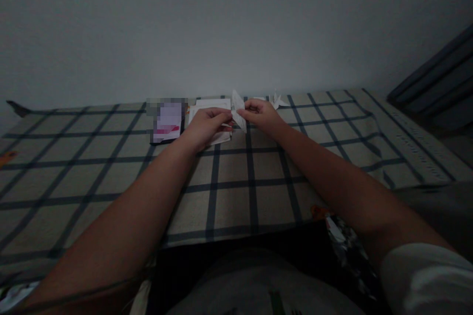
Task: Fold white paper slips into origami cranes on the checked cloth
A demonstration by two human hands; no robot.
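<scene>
Both my arms reach forward over a checked cloth [111,167]. My left hand [206,127] and my right hand [263,113] meet at a small folded white paper piece [238,108], each pinching one side of it, fingers closed. The piece stands up between the fingertips, with pointed flaps above and below. Beneath my left hand lies a stack of white paper sheets [212,106].
A phone-like object with a blurred pink and white face [168,120] lies left of the sheets. Another small folded white paper figure [278,101] sits near the wall. A plain wall rises behind; a dark striped fabric [436,83] is at right.
</scene>
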